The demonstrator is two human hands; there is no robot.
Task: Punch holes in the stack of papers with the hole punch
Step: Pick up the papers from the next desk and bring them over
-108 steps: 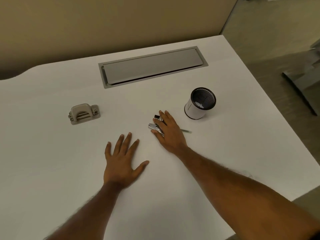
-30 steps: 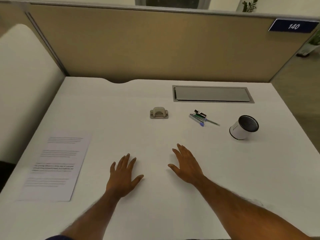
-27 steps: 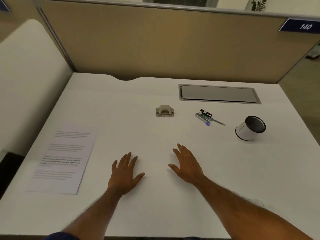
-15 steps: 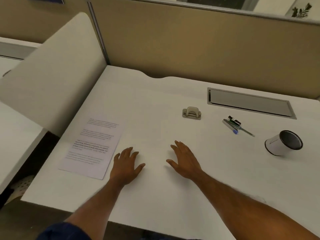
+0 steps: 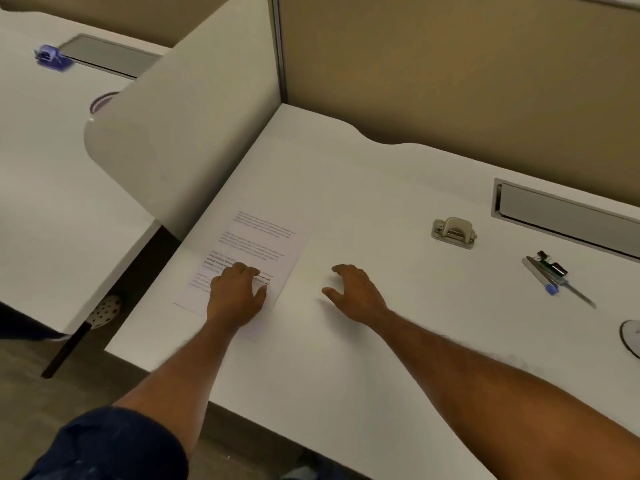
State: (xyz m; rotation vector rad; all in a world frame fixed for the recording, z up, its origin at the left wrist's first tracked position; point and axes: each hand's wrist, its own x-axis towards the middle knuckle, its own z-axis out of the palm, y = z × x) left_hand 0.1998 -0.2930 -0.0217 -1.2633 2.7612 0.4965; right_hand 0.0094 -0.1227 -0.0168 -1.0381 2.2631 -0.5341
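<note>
Having left the bare desk point(image 5: 346, 188), the left hand point(image 5: 235, 292) presses bent fingers on the stack of papers point(image 5: 263, 237), right hand point(image 5: 356, 292) loosely curled, empty; hole punch point(image 5: 453, 233) untouched

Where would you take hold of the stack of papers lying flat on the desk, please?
Probably by the right long edge, coming in from the right across the bare desk. The stack of papers lies flat, so there is nothing to pinch from above. The left hand rests on its near part and can steady it. Lifting that edge a little should let a thumb slip underneath.
</note>
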